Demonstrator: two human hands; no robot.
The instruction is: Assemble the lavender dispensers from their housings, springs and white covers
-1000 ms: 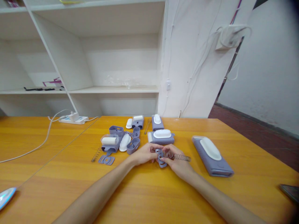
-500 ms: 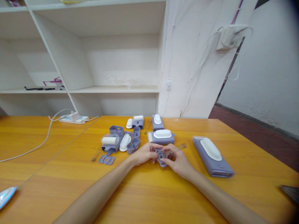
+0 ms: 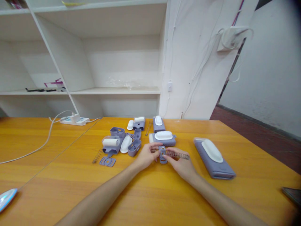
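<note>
Landmark case: grey, with a white oval pad on top, lying crosswise on the wooden table.
Slotted plate: grey and flat, held up between both hands, on the near side of the landmark case.
Left hand: pinching the plate's left side between thumb and fingers, just in front of the landmark case's left end.
Right hand: gripping the plate's right side with thumb and fingertips, in front and to the right of the landmark case.
Coil spring: brownish, caught in the right fingers and sticking out rightward, nearer than the landmark case; cannot tell whether threaded through the plate.
Roller case: left of the landmark case, beside a white oval pad.
Grey cup: between roller case and landmark case.
Large case: well to the right of the landmark case.
</note>
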